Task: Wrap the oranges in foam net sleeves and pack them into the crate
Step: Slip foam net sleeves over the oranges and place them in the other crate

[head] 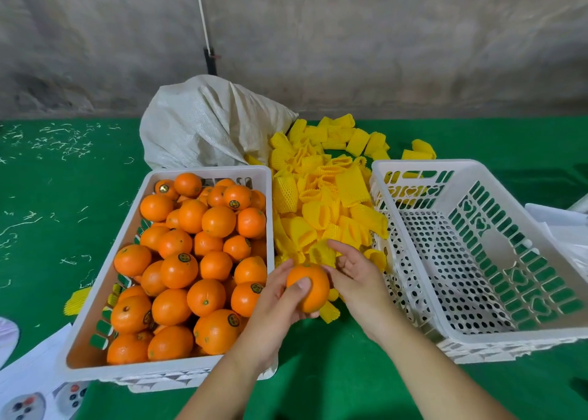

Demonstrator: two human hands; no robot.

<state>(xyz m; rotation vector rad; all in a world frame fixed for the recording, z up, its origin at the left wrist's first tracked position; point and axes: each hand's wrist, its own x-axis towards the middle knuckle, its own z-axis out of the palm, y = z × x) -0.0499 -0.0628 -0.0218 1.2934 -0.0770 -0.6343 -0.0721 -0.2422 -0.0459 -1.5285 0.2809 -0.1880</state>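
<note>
A green cloth covers the table. At lower centre the left hand (273,295) grips an orange (308,287); the right hand (356,273), fingers loosely spread, reaches the sleeve pile (324,203) just above, the nearer hand to it. The empty crate (541,333) sits right.

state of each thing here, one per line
left crate: full of bare oranges
right crate: empty
held orange: unwrapped
left hand: grips the orange
right hand: fingers spread, at the sleeves
sleeves: loose pile
sack: open, slumped
</note>
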